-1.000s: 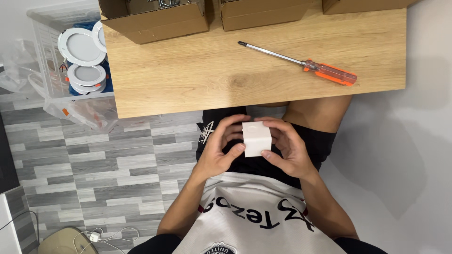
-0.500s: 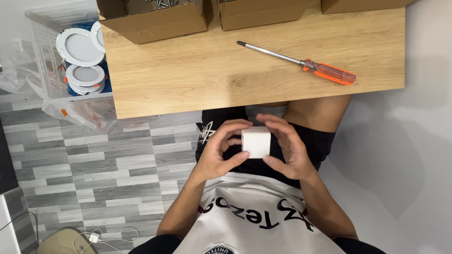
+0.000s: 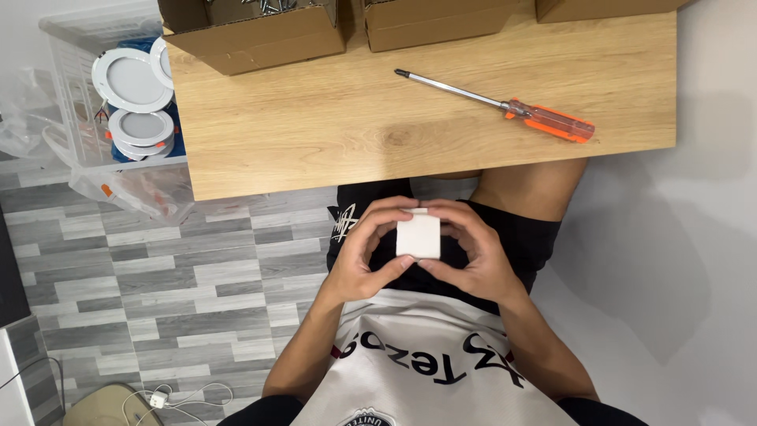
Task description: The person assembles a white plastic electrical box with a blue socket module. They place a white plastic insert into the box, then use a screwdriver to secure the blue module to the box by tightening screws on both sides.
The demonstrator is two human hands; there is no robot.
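I'm pinching the small white box point(image 3: 418, 235) over my lap, below the tabletop's point(image 3: 331, 134) near edge, both hands' fingers point(image 3: 378, 229) wrapped around its sides, risking it slipping to the floor point(image 3: 158, 292).

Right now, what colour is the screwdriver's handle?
Orange, see-through, on the screwdriver lying on the table; head view.

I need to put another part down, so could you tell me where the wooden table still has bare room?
The table is bare across its middle and near edge, between the cardboard boxes along the far edge and the screwdriver to the right. The strip right of the screwdriver is narrower. The far edge is crowded. Both hands, left hand and right hand, hold a small white box over the lap.
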